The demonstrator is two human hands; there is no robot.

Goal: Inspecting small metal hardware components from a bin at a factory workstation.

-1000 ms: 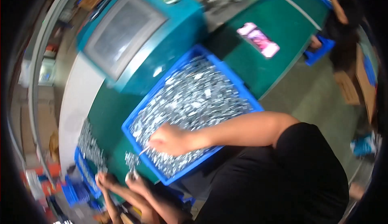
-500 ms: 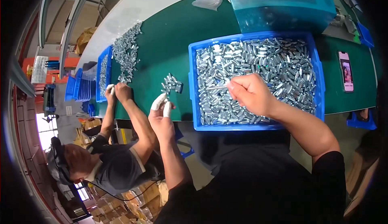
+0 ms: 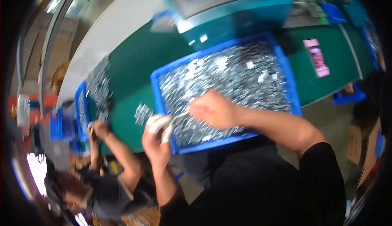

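My right hand (image 3: pixel 214 111) is closed around a thin metal rod (image 3: pixel 181 114), over a blue tray (image 3: pixel 212 143) heaped with small silvery metal parts (image 3: pixel 228 83). The rod points left and its tip reaches the fingertips of my left hand (image 3: pixel 157 136). White covers wrap the thumb and a finger of that hand, which are pinched together at the tray's near left corner. Whatever lies between them is hidden by the covers and blur. A small cluster of metal parts (image 3: pixel 143 114) lies on the green table mat (image 3: pixel 128 89), just beyond my left hand.
A teal machine (image 3: pixel 237 24) with a dark panel stands behind the tray. On the right lies a pink-screened phone (image 3: pixel 316 58). To the left, a co-worker (image 3: pixel 102 197) handles parts by a long pile (image 3: pixel 99 85) and a smaller blue tray (image 3: pixel 81 111).
The view has swung and blurred. My hands have come together: the rod tip, earlier over the tray's parts, is now at my left fingertips, and my left hand is at the tray's corner.
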